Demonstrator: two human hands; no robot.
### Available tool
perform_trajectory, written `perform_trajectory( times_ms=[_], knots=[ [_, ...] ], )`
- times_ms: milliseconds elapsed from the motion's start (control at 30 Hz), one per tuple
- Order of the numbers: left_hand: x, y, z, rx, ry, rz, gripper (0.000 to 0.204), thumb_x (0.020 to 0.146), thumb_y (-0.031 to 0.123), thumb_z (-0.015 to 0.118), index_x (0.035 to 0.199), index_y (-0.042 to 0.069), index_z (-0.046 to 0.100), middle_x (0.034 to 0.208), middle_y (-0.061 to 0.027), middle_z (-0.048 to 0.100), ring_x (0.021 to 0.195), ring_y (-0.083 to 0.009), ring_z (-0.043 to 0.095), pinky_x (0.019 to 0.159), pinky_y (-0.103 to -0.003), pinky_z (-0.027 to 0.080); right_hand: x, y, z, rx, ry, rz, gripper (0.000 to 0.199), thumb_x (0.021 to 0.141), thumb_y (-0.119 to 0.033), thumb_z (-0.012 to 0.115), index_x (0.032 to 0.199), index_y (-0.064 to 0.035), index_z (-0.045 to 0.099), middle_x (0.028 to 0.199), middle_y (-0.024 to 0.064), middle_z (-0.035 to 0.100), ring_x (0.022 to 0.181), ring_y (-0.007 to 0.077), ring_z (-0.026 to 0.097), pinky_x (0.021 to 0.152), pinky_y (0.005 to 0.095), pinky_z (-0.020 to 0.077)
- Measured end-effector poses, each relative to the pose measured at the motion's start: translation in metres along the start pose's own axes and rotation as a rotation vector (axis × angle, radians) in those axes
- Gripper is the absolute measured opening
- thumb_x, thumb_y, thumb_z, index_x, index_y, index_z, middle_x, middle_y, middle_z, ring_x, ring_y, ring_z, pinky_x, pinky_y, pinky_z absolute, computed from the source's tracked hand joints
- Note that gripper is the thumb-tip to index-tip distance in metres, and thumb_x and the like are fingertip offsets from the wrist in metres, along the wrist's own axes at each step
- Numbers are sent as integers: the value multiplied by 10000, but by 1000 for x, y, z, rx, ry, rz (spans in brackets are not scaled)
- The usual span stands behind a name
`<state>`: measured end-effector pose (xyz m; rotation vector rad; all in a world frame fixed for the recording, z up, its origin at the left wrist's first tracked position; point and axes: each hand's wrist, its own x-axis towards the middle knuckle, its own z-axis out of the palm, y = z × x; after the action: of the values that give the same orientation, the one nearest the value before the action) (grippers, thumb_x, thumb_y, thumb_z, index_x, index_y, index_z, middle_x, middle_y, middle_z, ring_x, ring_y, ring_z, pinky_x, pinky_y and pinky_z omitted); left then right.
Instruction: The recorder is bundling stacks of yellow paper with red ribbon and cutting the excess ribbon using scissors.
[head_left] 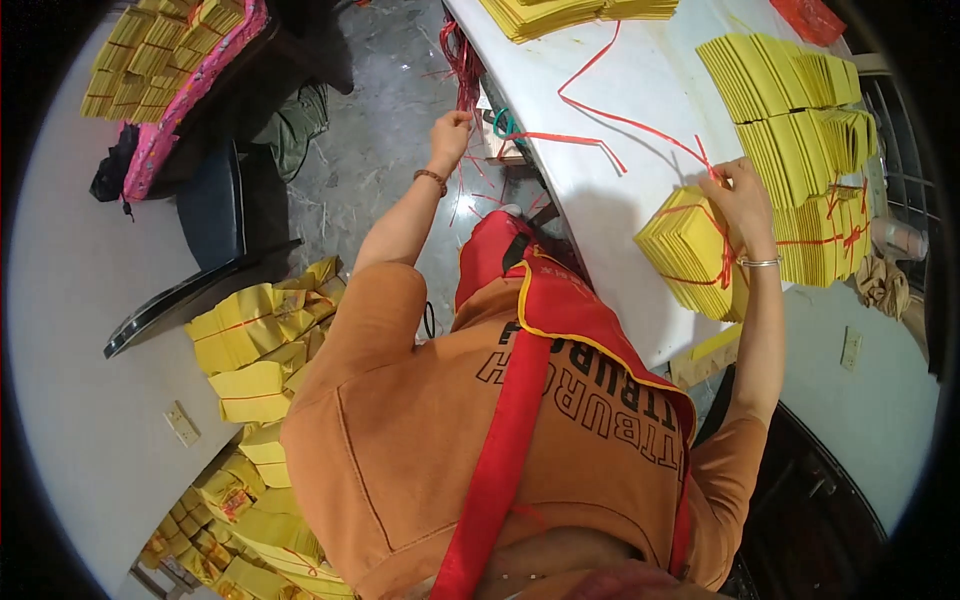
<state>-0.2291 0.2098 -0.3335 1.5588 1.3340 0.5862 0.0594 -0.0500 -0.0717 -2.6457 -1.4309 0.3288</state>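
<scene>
My right hand is closed at the far right corner of a bundle of yellow paper. Its fingers pinch a red string, whose loose length trails back across the white table. More red string wraps the bundle, which lies near the table's front edge. Beyond the table's left side, my left hand is closed, with fingertips at the lower end of a hank of red strings. It appears to pinch a strand there, though the fingers partly hide it.
Tied yellow bundles and fanned yellow stacks line the white table's right side. Another stack sits at its far edge. A dark chair stands left. Yellow bundles are piled behind it, and cut string bits litter the floor.
</scene>
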Motion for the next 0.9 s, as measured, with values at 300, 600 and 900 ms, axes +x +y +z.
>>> perform_trajectory(
  times_ms=[300,600,900],
  knots=[
    [70,-61,79,882,-270,110,257,751,223,557,930,53,629,970,-157,620,921,-298,590,782,-413,467,10,-2,-6,238,-39,26,280,752,-258,622,822,12,605,816,66,528,713,170,510,629,285,404],
    [41,-7,94,974,-414,75,416,757,408,522,1048,123,609,1035,-141,609,970,-256,591,787,-378,479,21,16,-14,927,-351,374,186,763,-225,661,737,-54,592,624,-47,518,561,22,443,501,177,348],
    [60,-22,19,496,-180,155,512,681,420,619,988,14,563,923,-199,616,835,-291,612,708,-374,478,18,39,-18,1034,-312,309,189,806,-259,627,715,-104,568,580,-94,455,461,-6,368,449,141,305]
  ],
)
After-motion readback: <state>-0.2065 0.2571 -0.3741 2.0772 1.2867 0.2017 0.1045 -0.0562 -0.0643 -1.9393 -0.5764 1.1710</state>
